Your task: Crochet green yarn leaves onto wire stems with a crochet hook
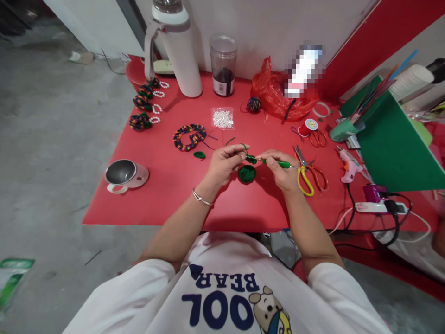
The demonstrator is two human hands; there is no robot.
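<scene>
My left hand [226, 161] pinches a small piece of green crochet [251, 159], with a strand of green yarn looped over its fingers. In my right hand [282, 170] is a crochet hook [283, 164] with a green handle, and its metal tip meets the crochet piece. Just below the hands sits a ball of dark green yarn [247, 174]. A small green crocheted leaf [199, 155] lies left of my left hand. Beyond it is a curled multicoloured crocheted strip [189, 137] with a loose tail.
Scissors [306, 174] and a pink glue gun [348, 166] lie to the right, near a power strip [380, 207] with cables. A bag of white beads [223, 118], a tumbler [223, 65] and a red plastic bag [274, 95] stand behind. At left is a mug [137, 174].
</scene>
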